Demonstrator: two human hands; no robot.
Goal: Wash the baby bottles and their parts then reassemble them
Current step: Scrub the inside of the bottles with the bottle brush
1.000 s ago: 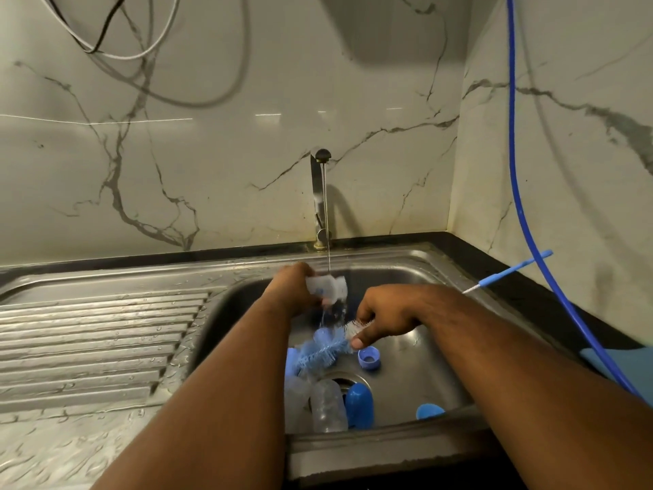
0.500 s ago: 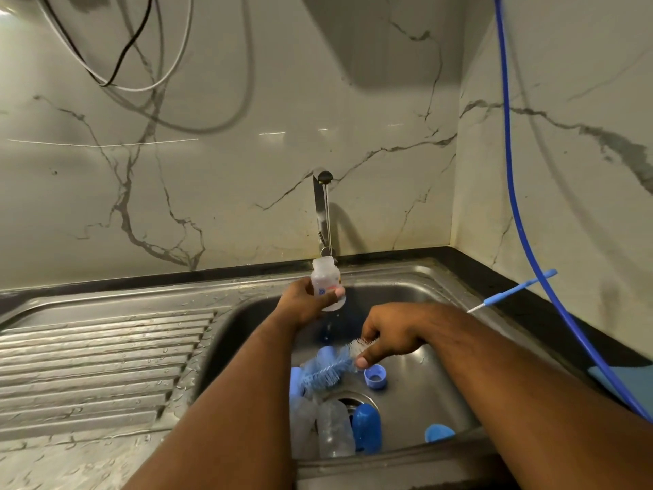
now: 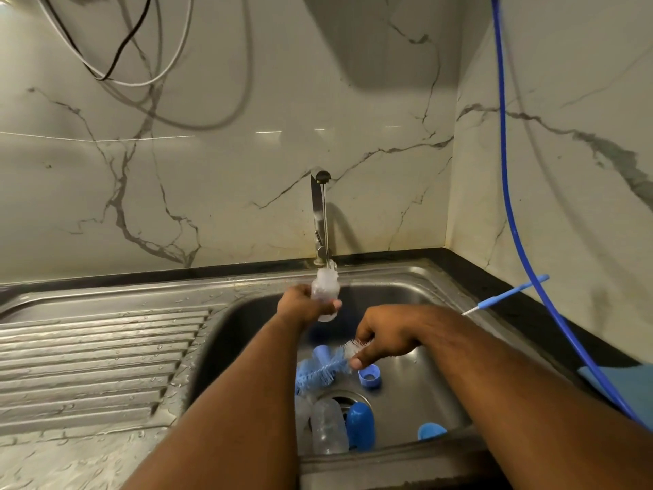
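The bottle [image 3: 325, 290] is gripped by the left hand [image 3: 304, 307] under the tap [image 3: 319, 221] (likely for rinsing); the brush [image 3: 323, 370] is pinched by the right hand [image 3: 387, 339].

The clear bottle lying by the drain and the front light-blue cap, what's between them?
A darker blue dome cap lies between the clear bottle and light-blue cap, in the head view.

The brush [image 3: 319, 371] handle is hidden inside the right hand [image 3: 388, 339] — a clear bottle [image 3: 304, 419] lies partly behind the left forearm [image 3: 247, 401].
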